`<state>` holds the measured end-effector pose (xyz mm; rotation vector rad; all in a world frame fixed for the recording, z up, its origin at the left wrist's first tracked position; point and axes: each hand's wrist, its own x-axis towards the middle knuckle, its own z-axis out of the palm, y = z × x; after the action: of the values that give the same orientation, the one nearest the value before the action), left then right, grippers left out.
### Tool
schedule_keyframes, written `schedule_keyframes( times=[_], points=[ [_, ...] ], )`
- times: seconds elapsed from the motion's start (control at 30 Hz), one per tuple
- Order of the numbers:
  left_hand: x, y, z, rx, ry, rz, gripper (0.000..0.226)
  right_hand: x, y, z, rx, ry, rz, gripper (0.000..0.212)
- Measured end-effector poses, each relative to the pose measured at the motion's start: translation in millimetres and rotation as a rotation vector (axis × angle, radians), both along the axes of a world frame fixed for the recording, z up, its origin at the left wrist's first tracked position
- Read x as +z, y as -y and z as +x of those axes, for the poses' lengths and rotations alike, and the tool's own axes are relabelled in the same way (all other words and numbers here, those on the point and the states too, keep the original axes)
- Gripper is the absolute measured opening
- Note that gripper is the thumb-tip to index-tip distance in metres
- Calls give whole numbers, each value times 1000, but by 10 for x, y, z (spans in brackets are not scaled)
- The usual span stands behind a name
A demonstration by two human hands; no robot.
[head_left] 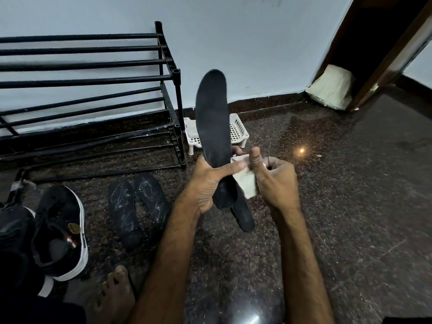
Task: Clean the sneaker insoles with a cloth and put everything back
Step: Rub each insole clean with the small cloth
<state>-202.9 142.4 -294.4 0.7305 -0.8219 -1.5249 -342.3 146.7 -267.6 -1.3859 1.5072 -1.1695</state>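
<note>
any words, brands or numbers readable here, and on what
Nothing is legible.
Held insole: faint marks near the heel, too blurred to read.
Sneaker: small brown badge and red-white tag, too small to read.
Floor insoles: pale scuffs, no lettering.
Cloth: no text.

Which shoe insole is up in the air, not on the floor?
The insole gripped by the left hand, standing upright before the white basket. The two scratched insoles and a fourth insole beneath it lie on the floor.
</note>
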Motion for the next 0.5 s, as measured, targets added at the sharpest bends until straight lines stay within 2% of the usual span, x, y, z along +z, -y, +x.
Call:
schedule_keyframes(
  times=[0.07, 0.13, 0.2, 0.33, 0.4, 0.5],
  points=[
    [4, 23, 12, 71, -100, 51, 31, 3, -1, -40, 84, 85, 45, 75],
    [5, 46, 27, 159, -171, 100, 31, 24, -19, -84, 195, 142, 108, 50],
    [16, 58, 22, 213, -202, 137, 29, 36, -51, -106, 305, 189, 149, 34],
    [-12, 77, -7, 239, -152, 169, 23, -3, -40, -125, 344, 213, 122, 22],
    [-31, 93, -12, 236, -118, 161, 35, -31, -12, -130, 294, 213, 85, 16],
    [-50, 122, -12, 230, -116, 146, 54, -21, 0, -132, 233, 266, 45, 25]
  ],
)
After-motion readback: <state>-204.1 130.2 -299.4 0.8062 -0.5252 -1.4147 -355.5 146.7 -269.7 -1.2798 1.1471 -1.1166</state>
